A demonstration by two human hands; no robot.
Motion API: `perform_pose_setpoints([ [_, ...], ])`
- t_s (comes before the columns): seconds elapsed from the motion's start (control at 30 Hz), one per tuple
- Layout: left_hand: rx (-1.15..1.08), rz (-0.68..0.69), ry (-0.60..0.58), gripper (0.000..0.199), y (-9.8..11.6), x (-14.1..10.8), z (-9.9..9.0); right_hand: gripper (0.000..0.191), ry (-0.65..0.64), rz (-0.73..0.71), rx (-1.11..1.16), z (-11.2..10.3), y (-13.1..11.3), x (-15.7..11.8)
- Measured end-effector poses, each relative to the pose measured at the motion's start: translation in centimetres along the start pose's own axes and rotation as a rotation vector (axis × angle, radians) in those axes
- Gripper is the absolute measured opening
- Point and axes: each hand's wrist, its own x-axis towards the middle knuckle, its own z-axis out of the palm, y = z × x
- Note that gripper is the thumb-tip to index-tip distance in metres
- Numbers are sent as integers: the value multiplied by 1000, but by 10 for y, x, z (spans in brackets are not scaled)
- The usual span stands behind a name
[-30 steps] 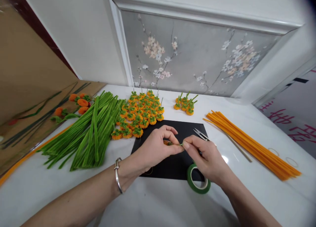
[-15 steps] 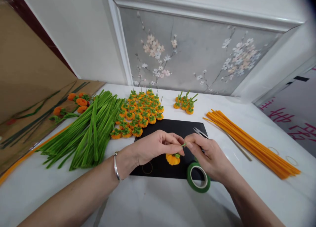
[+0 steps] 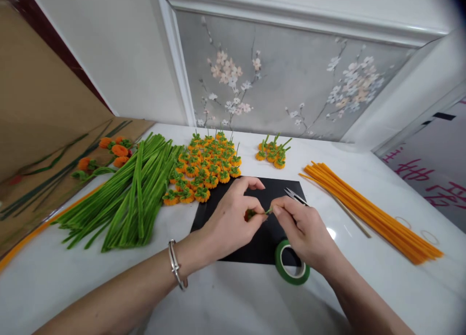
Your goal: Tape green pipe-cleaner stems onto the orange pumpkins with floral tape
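My left hand and my right hand meet over a black mat. The left hand is closed around a small orange pipe-cleaner pumpkin with a green top, most of it hidden by the fingers. The right thumb and forefinger pinch its thin green stem. The right hand also holds small metal snips, whose blades stick out behind the fingers. A roll of green floral tape lies on the mat's near right corner, just under my right hand.
Green pipe cleaners lie in a pile on the left. Several finished pumpkins stand behind the mat, a smaller group further right. Orange pipe cleaners lie on the right. A wall panel stands at the back.
Half a second ago the orange pumpkin hung below my fingers in plain sight; now my left hand has turned and closed over it. The right hand stays pinched on the stem.
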Motion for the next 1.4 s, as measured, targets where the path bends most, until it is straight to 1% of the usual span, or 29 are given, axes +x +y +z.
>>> perform_pose_setpoints([
  [0.07,-21,-17,-40,12,1,1,0,20,7,-20,-39,-1,-1,0],
  [0.13,-90,-74,-97,5,1,2,0,20,7,-42,-65,0,0,0],
  [0.23,-156,-155,-141,8,0,4,0,21,-2,-83,-105,2,2,0],
  [0.3,-116,-178,-151,8,0,4,0,22,7,-110,-163,5,4,-1],
  [0.37,-28,-162,-155,10,1,4,0,22,33,-136,-233,8,5,-2],
  [0.47,101,-100,-149,13,2,4,-1,22,56,-150,-312,11,4,-2],
  [0.53,138,-81,-131,15,2,4,-2,23,39,-133,-346,11,3,-2],
  [0.63,102,-89,-93,12,2,5,-3,22,-26,-99,-366,11,2,-3],
  [0.73,-1,-94,-85,13,-1,6,-2,21,-48,-98,-338,10,2,-3],
  [0.83,-84,-125,-126,15,-2,7,-1,21,-46,-131,-287,8,3,-2],
  [0.93,-111,-152,-146,14,-1,7,-2,22,-65,-143,-157,6,3,-1],
  [1.0,-120,-166,-189,13,0,8,-7,23,-84,-120,-36,4,3,-1],
  [1.1,-194,-227,-310,29,0,10,-17,22,-88,-73,76,0,4,-1],
  [1.17,-336,-287,-373,29,-2,11,-22,21,-86,-56,94,-2,5,-1],
  [1.23,-462,-337,-405,25,-3,12,-22,22,-92,-50,90,-3,5,-1],
  [1.3,-512,-364,-404,23,-5,12,-19,22,-97,-48,67,-2,4,-1],
  [1.4,-515,-359,-366,21,-7,10,-11,22,-90,-57,-21,1,3,-2],
])
